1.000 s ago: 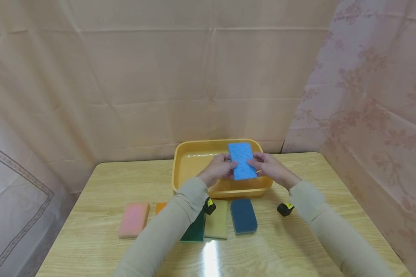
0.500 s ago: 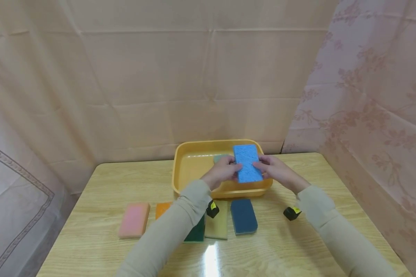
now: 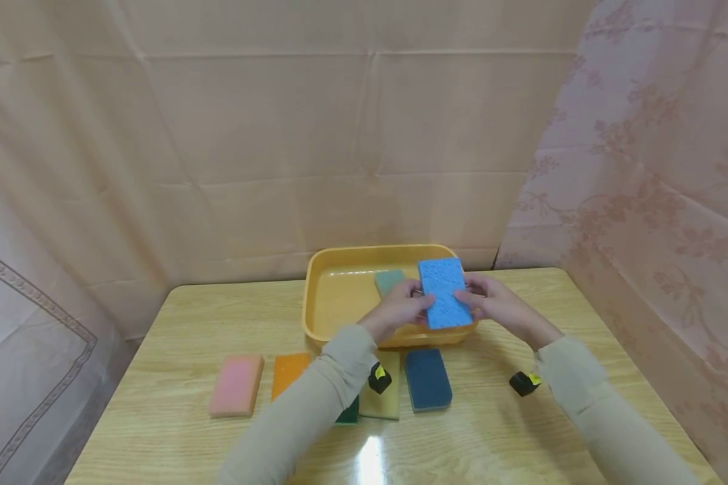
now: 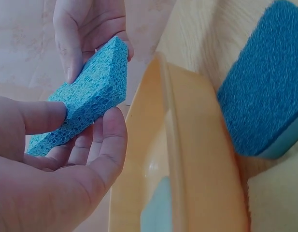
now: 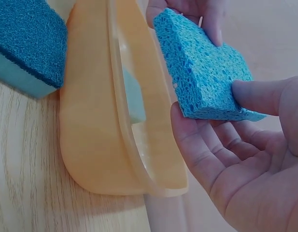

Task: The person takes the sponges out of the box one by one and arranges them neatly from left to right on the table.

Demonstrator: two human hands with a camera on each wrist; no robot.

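A bright blue porous sponge (image 3: 444, 293) is held up over the right side of a yellow plastic basin (image 3: 340, 296). My left hand (image 3: 397, 308) pinches its left edge, thumb on top and fingers underneath. On the opposite edge my right hand (image 3: 505, 306) grips it the same way, as the right wrist view shows with the thumb pressed on the sponge (image 5: 206, 72). Inside the basin lies a pale green sponge (image 3: 388, 281), partly hidden behind my left hand.
In front of the basin lie a pink sponge (image 3: 236, 386), an orange sponge (image 3: 289, 372), a dark green scouring pad (image 3: 348, 412), a yellowish flat sponge (image 3: 387, 402) and a dark blue scrubbing sponge (image 3: 427, 379). My left sleeve covers part of the row. A beige curtain (image 3: 249, 135) hangs behind the table.
Both hands have moved slightly right and toward me with the blue sponge. The pale green sponge in the basin and more of the orange sponge have come into view.
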